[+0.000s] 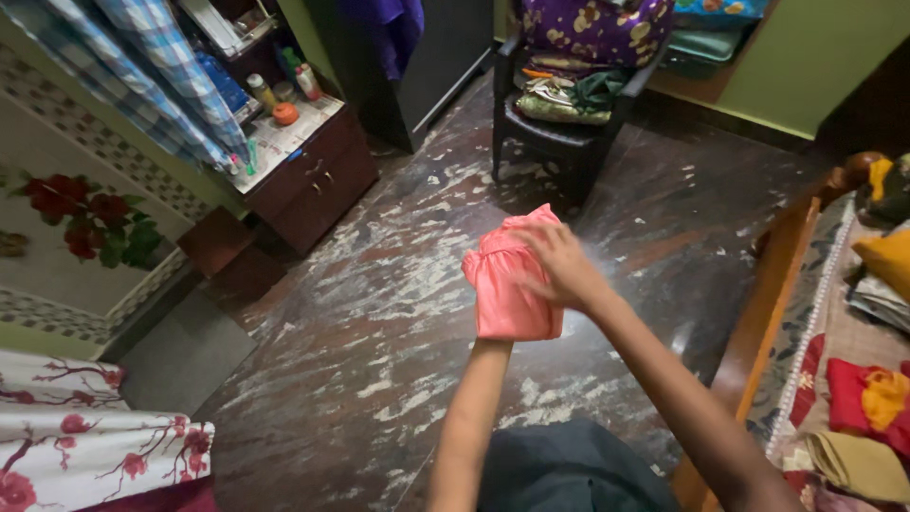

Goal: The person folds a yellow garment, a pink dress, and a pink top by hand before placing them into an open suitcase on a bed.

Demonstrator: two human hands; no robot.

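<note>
Dark cloth across the person's lap (569, 469) fills the bottom edge, and both bare forearms rise from it over the streaked brown stone floor (379, 313). To the right of the hands runs a wooden bed frame (773, 284) with a patterned cover, heaped with red, yellow and olive folded clothes (867, 417). Beyond the hands stands a black chair (559, 142) piled with fabrics, and far off to their left a low dark wooden cabinet (318, 175) with small bottles on top.

Held up between the hands is a salmon-pink, soft cloth garment (507, 284), folded into a rough rectangle with a gathered upper edge, clear of the floor and the bed. The left hand (498, 313) is hidden behind or inside the cloth, so I cannot tell its grip, though it seems to bear the garment from below. The right hand (559, 265) lies over the garment's right edge, fingers curled and pinching the fabric.

Judging by this, a neat fold calls for keeping the edges level and smoothing the gathers flat.
</note>
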